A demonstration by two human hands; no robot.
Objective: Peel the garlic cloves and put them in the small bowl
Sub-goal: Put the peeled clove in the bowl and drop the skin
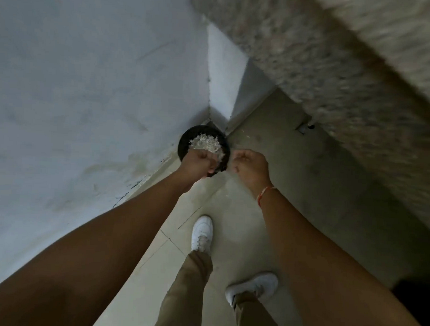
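Head view: the left hand (199, 163) grips the near rim of a round black bowl (185, 143), fingers curled round its edge, holding it in the air above the floor (268, 214) near the corner of the walls. The bowl carries a heap of pale, papery, shredded garlic skins (206, 142). The right hand (249, 165) hangs just beside the bowl, fingers curled in; whether it holds anything cannot be told.
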